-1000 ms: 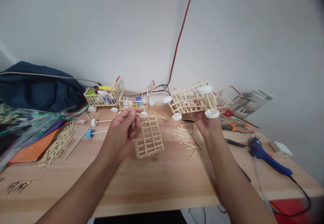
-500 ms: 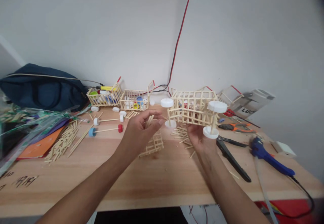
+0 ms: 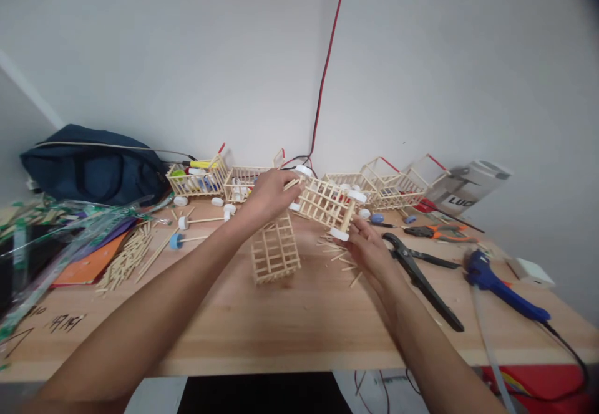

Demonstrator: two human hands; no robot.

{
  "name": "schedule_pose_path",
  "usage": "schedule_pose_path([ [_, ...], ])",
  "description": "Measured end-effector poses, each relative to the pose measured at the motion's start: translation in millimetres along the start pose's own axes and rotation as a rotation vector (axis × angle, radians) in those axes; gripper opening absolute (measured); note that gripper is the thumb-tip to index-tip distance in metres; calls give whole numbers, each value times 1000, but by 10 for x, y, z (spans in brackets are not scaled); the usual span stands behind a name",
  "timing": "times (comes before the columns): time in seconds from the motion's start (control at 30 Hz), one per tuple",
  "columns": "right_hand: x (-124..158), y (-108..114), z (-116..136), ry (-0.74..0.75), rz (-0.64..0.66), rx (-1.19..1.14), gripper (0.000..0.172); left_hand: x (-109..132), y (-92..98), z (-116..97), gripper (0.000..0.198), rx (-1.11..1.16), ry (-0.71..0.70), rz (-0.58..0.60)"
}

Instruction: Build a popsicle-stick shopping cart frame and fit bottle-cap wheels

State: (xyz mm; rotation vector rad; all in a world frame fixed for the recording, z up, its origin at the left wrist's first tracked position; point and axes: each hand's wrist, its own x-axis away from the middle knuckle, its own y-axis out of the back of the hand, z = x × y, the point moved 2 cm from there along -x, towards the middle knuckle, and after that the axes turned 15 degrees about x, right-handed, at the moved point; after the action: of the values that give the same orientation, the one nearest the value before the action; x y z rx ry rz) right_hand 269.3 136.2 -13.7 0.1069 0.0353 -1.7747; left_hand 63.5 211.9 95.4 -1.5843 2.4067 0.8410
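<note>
A small cart of thin wooden sticks with white bottle-cap wheels is held tilted above the table, its wheeled underside facing me. My right hand is closed on its right end near a lower wheel. My left hand is closed at the cart's left end, with short wooden sticks between its fingers; whether it also grips the cart I cannot tell. Below the left hand a stick basket frame without wheels rests on the table.
Finished stick carts with red handles line the wall. Left lie loose sticks, a wheel axle, plastic bags and a blue bag. On the right are black-handled pliers, orange pliers and a blue glue gun.
The cart has been lowered, shifted left and tilted, its right end dropping towards me. My left hand has moved up to its left end, uncovering more of the basket frame.
</note>
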Motion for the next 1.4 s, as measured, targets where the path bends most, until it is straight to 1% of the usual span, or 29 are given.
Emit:
schedule_pose_path([
  [0.1, 17, 6, -31, -76, 51, 14, 43, -233, -27, 65, 22, -113, -39, 38],
  [0.2, 66, -58, 14, -148, 97, -10, 47, -433, -61, 109, 12, -306, -20, 99],
  [0.27, 100, -110, 63, -210, 140, -29, 47, -530, -85, 91, 13, -454, 2, 153],
  [0.37, 127, -158, 111, -302, 200, -54, 42, -618, -116, 9, 20, -633, 25, 186],
  [0.43, 130, -165, 112, -347, 224, -64, 39, -649, -147, -38, 20, -712, 16, 210],
  [0.53, 128, -151, 86, -388, 246, -85, 47, -675, -203, -44, 17, -760, -14, 257],
  [0.63, 130, -140, 59, -394, 257, -80, 55, -698, -253, 2, 18, -771, -40, 280],
  [0.7, 128, -153, 43, -376, 270, -64, 55, -721, -280, 29, 20, -770, -60, 285],
  [0.83, 111, -214, -1, -302, 309, -42, 49, -767, -311, 47, 18, -761, -99, 282],
  [0.9, 99, -233, -30, -274, 286, -21, 48, -770, -309, 49, 19, -759, -114, 276],
  [0.97, 86, -231, -58, -264, 237, 36, 46, -753, -290, 56, 22, -760, -131, 257],
  [1.13, 16, -138, -96, -218, 130, 312, 43, -657, -191, 55, 23, -708, -255, 136],
  [1.2, -42, -67, -98, -149, 76, 446, 40, -596, -138, 26, 24, -653, -316, 87],
  [1.27, -114, 2, -87, -43, 39, 585, 41, -506, -66, -24, 26, -580, -365, 25],
  [1.33, -189, 44, -62, 62, 29, 722, 43, -381, 30, -78, 28, -473, -374, -49],
  [1.4, -249, 54, -25, 144, 15, 820, 42, -228, 152, -109, 30, -354, -299, -129],
])
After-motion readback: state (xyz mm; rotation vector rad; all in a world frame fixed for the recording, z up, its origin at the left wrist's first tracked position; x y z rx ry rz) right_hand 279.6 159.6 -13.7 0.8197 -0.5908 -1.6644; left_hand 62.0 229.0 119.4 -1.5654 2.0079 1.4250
